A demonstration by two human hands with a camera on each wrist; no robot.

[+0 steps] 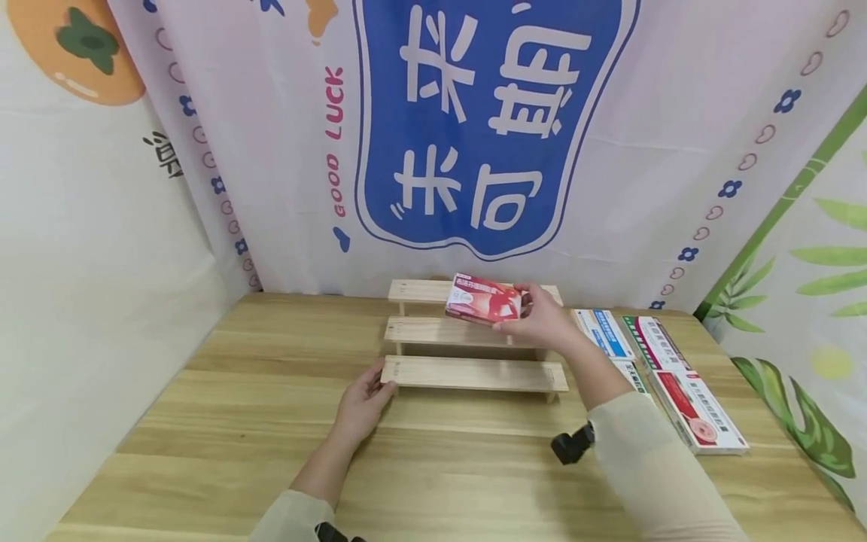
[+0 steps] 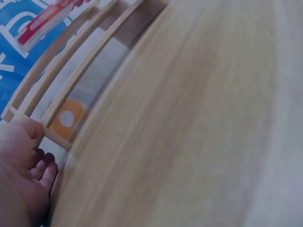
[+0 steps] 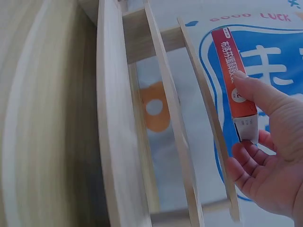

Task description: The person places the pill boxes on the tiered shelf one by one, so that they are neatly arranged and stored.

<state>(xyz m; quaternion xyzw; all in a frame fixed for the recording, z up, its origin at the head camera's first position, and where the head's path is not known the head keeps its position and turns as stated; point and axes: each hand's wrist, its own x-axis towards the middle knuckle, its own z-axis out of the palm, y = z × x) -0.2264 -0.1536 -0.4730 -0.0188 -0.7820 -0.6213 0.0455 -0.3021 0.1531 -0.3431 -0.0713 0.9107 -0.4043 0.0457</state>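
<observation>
The small box [image 1: 474,301] is flat, its broad face red and white with white characters along the top; one narrow side is orange-red with white print, and the end is white. It hangs in the air over the upper steps of the wooden rack [image 1: 467,373], with a gap between them in the right wrist view. The right hand [image 1: 542,320] pinches it by its right end, thumb against fingers. The left hand [image 1: 363,403] holds the left end of the rack's lowest step.

The rack's three steps have straight front edges, with open slots between them. Behind the rack, the printed cloth [image 1: 311,248] hangs close. Table [image 1: 474,482] stretches left and in front of the rack; to its right lie more flat boxes [image 1: 701,410].
</observation>
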